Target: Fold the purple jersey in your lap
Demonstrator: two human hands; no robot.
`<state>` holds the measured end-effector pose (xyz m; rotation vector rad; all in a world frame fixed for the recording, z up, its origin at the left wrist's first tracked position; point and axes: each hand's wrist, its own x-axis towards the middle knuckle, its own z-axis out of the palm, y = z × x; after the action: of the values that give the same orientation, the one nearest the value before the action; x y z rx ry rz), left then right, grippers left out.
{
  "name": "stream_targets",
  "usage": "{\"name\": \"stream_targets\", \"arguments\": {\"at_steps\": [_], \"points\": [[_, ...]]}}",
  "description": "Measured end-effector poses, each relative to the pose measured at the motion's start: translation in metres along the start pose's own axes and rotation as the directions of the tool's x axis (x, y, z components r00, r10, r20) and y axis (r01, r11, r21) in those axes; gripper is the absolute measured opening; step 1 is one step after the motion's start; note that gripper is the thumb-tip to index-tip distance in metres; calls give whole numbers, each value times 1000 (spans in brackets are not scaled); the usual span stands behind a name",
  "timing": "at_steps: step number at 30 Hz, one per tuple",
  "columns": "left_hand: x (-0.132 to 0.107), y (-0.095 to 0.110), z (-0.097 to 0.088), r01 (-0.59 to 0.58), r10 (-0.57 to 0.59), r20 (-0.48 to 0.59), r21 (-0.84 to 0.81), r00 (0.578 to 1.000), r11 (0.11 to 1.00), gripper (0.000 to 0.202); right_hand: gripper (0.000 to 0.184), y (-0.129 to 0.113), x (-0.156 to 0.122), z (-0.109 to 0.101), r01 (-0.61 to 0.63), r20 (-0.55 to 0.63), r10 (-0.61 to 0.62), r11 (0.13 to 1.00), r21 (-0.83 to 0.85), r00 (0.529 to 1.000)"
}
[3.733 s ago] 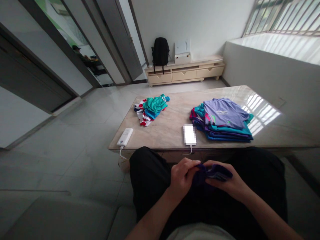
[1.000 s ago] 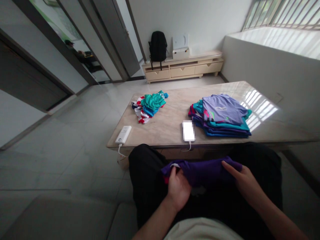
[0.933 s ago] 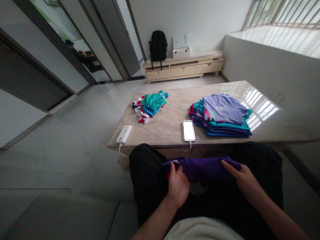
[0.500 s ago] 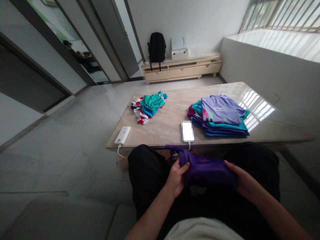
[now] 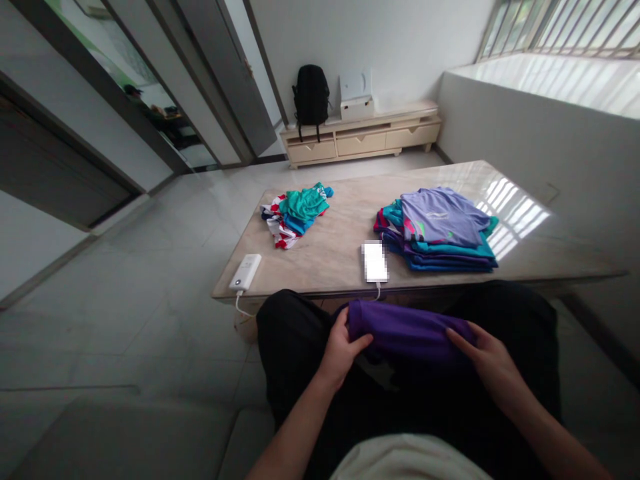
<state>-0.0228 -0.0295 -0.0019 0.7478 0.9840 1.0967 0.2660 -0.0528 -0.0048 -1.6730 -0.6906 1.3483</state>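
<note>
A purple shirt [image 5: 407, 330], bunched into a wide band, is held above my lap between both hands. My left hand [image 5: 341, 347] grips its left end, thumb on the near side and fingers behind. At the right end, my right hand [image 5: 483, 347] pinches the cloth with the thumb in front; its other fingers are partly hidden by the fabric. Just beyond the shirt, on the marble table [image 5: 345, 267], lies a stack of folded shirts [image 5: 445, 230] with a lavender one on top. Farther left is a loose heap of clothes [image 5: 297, 213] in teal, blue, red and white.
A white power bank [image 5: 245, 271] with a cable lies at the table's front left corner. A blurred white device [image 5: 375, 261] with a cable is near the front edge. A backpack [image 5: 311, 97] stands on a low cabinet [image 5: 365, 140]; a person [image 5: 145, 103] shows through the doorway.
The purple shirt has been turned into a smoother band, and its dangling left part no longer shows. My left hand has shifted slightly left and up; the right thumb lies further over the cloth.
</note>
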Motion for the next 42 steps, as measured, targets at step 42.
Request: {"name": "stream_targets", "arguments": {"at_steps": [42], "points": [[-9, -6, -23, -442, 529, 254, 857, 810, 265, 27, 34, 8, 19, -27, 440, 27, -522, 689, -576, 852]]}}
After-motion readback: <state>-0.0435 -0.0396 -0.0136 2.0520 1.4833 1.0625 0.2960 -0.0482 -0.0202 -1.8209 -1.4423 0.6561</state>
